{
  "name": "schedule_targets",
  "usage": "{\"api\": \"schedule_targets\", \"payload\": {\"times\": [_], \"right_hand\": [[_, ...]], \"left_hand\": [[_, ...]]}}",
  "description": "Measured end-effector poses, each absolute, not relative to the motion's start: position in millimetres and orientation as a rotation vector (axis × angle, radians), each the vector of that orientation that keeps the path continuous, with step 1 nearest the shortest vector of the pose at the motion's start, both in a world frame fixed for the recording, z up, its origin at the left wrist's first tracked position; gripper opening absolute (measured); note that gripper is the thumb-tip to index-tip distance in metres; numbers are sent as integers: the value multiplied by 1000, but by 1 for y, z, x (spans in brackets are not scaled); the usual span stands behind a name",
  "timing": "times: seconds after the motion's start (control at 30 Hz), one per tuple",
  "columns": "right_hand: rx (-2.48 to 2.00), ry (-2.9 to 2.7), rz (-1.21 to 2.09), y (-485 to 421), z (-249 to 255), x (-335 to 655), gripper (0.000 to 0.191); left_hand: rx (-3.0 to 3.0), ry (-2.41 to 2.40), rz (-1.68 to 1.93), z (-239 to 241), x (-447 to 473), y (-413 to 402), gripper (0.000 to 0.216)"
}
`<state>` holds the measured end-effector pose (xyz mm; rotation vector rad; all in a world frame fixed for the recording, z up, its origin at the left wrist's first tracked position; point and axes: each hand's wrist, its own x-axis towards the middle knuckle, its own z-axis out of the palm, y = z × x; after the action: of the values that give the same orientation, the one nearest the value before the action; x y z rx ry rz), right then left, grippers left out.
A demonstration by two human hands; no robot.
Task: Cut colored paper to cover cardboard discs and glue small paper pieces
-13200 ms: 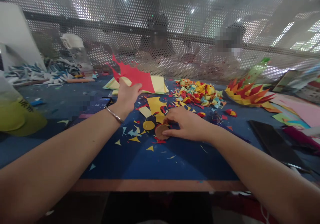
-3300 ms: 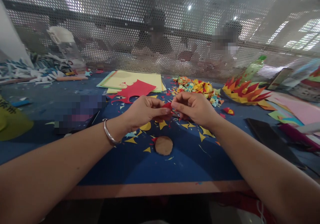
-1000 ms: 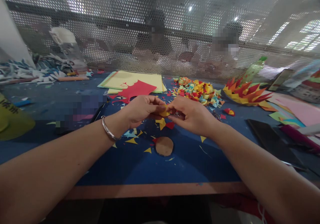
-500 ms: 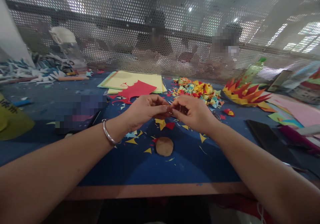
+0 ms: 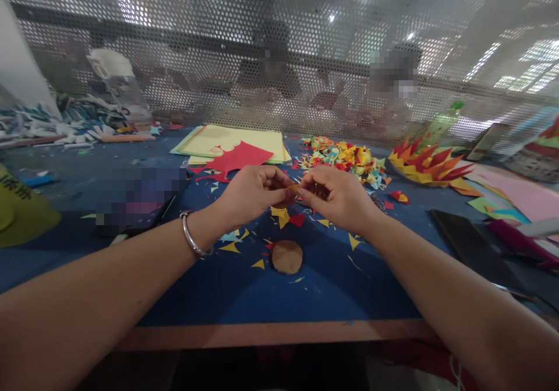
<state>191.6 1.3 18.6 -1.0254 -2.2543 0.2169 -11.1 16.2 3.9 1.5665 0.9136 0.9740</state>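
Note:
My left hand [image 5: 257,193] and my right hand [image 5: 336,196] meet above the blue table mat, fingertips pinched together. Between them shows a small yellow piece of paper [image 5: 294,189], held from both sides; its exact shape is partly hidden by the fingers. Below the hands lie yellow paper scraps [image 5: 279,215] and a red paper scrap [image 5: 297,220]. Closer to me rests a round brown disc [image 5: 287,256], flat on the mat. A red cut sheet [image 5: 238,158] lies just beyond my left hand.
Behind are a stack of coloured paper [image 5: 244,138], a heap of small folded paper pieces [image 5: 349,157] and a flame-like paper piece [image 5: 430,164]. A phone [image 5: 144,196] stands at left, a dark flat object [image 5: 467,242] at right. A perforated metal screen [image 5: 187,88] closes off the back.
The small yellow paper now shows between my fingertips, where it was hardly visible before. Both hands stay in nearly the same place, with slight finger movement.

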Motion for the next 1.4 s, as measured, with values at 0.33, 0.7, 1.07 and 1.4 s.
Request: {"api": "schedule_targets", "payload": {"times": [0.33, 0.7, 1.07, 1.4], "right_hand": [[-1001, -2243, 205, 1, 18, 191, 10], [-1060, -2227, 249, 1, 19, 191, 11], [-955, -2313, 201, 2, 17, 192, 12], [-988, -2328, 270, 2, 18, 189, 13]], "left_hand": [[1604, 926, 944, 4, -12, 15, 20], [1641, 954, 905, 10, -10, 13, 17], [1881, 961, 865, 4, -13, 16, 15], [2104, 987, 792, 7, -16, 18, 11]]}}
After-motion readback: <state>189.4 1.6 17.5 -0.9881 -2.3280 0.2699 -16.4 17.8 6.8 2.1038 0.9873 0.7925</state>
